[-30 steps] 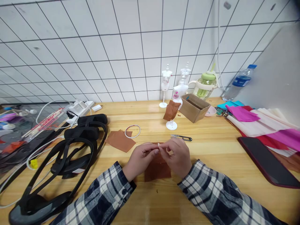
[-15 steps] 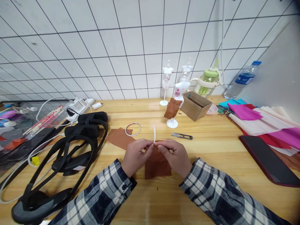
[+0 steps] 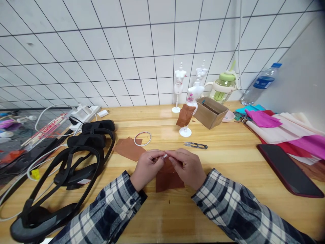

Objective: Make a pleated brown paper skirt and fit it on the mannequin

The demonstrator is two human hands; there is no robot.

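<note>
Centrally in the head view, the left hand (image 3: 147, 168) and right hand (image 3: 189, 166) meet, thumb and forefinger of each pinched together on a white strip (image 3: 165, 156), at the far edge of a brown fabric piece (image 3: 169, 182) on the wooden table (image 3: 152, 118); thread snips (image 3: 194, 145) lie just beyond.
</note>
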